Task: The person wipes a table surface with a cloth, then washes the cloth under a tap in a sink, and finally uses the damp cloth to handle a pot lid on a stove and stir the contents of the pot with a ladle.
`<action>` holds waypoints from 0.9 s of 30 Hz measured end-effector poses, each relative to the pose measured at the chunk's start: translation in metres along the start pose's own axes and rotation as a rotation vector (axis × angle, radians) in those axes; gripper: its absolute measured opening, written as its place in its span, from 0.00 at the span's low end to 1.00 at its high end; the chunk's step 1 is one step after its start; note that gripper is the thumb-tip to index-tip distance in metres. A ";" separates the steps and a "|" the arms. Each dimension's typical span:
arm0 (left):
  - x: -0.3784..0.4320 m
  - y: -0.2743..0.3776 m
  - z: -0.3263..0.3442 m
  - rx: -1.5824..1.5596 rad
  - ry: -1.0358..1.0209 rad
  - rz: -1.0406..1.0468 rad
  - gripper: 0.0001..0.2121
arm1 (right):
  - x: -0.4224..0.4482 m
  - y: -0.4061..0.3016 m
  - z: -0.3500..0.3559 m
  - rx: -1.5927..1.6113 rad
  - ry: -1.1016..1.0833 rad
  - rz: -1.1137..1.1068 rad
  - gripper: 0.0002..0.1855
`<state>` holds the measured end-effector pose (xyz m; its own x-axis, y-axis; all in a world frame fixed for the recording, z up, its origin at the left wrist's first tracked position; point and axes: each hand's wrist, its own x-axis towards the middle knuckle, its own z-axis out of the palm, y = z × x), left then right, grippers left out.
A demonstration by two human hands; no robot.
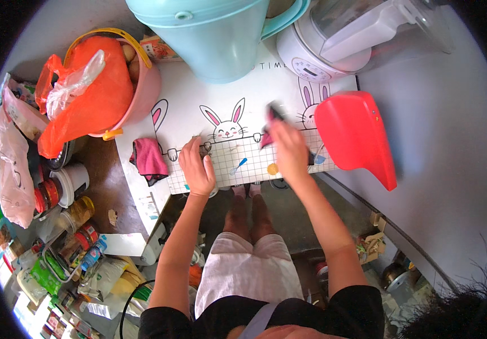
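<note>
A white table mat with printed rabbits and a grid (243,156) covers the tabletop in front of me. My left hand (197,167) lies flat near the mat's front edge, fingers pointing forward, nothing seen in it. My right hand (288,148), blurred, is over the mat's right part and holds a dark and pink cloth (274,113), partly hidden under the fingers. To the left of my left hand lies a folded pink cloth with a dark edge (150,160). Right of my right hand, a red plastic scoop-shaped thing (351,131) leans by the wall.
Behind the mat stand a light blue plastic pitcher (222,46) and a white kitchen appliance with a dial (324,59). A pink bucket (144,95) holding an orange plastic bag (103,93) is at the back left. Jars, bottles and bags crowd the left side.
</note>
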<state>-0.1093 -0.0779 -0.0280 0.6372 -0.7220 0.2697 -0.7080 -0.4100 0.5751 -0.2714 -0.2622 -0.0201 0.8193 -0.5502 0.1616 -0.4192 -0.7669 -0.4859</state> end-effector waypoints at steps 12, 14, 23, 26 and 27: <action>0.002 0.013 0.005 0.202 -0.091 0.033 0.21 | -0.002 -0.033 0.025 -0.111 0.019 0.009 0.26; 0.005 0.029 0.010 0.207 -0.116 0.066 0.19 | 0.020 -0.012 0.013 -0.171 0.081 0.145 0.27; 0.018 0.065 0.050 0.102 -0.181 0.119 0.20 | 0.086 0.012 0.016 -0.385 0.213 0.140 0.20; 0.013 0.061 0.050 0.086 -0.194 0.115 0.20 | 0.053 -0.004 0.017 -0.491 0.113 0.281 0.19; 0.014 0.064 0.050 0.079 -0.193 0.116 0.20 | 0.048 -0.006 0.015 -0.526 0.110 0.294 0.19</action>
<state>-0.1610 -0.1418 -0.0258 0.4851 -0.8571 0.1735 -0.7998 -0.3546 0.4843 -0.2234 -0.2790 -0.0227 0.6067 -0.7727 0.1869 -0.7814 -0.6228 -0.0386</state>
